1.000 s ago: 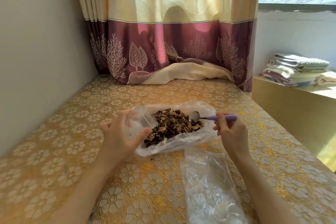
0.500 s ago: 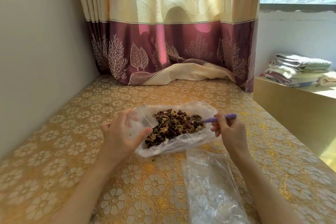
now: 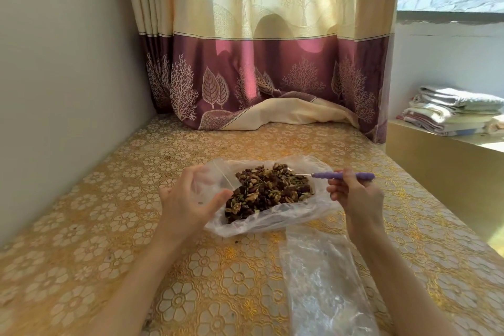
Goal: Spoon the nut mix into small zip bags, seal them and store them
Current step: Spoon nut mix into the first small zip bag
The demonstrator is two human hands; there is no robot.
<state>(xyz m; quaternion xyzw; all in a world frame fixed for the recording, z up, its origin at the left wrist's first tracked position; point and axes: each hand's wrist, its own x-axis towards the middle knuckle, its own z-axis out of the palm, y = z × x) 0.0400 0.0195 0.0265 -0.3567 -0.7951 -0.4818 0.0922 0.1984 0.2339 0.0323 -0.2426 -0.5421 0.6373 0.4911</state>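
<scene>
So the right hand (image 3: 354,194) is pinching a purple-handled spoon (image 3: 342,175) with its fingers curled round the handle, and the bowl end is buried in the nut mix (image 3: 268,189), so I can't tell how much is actually on it. The spoon lies pretty much flat and sideways, handle out to the right, bowl pointing left into the pile.

The left hand (image 3: 188,199) has its fingers and thumb curved round a small zip bag (image 3: 211,180), which looks like it's being held with the mouth facing the nuts. Can't really tell how wide the opening is, the plastic is see-through and crumpled.

The bit that matters for the next move, I reckon: the small bag sits just left of the pile, touching or nearly touching it, while the spoon comes in from the right. So the loaded spoon would have to travel leftward across the heap to reach the bag mouth, along its own long axis basically. The left hand is the one nearer the bag; the right is on the far side of the pile.

The nuts sit on a big clear plastic bag (image 3: 275,222) spread open on the bench (image 3: 109,226), which has a gold flowery cover. Another clear plastic bag (image 3: 324,284) lies flat nearer me, under the right forearm. Behind is a cream and maroon curtain (image 3: 272,63), a plain wall on the left, and folded towels (image 3: 452,109) on a ledge off to the right.
</scene>
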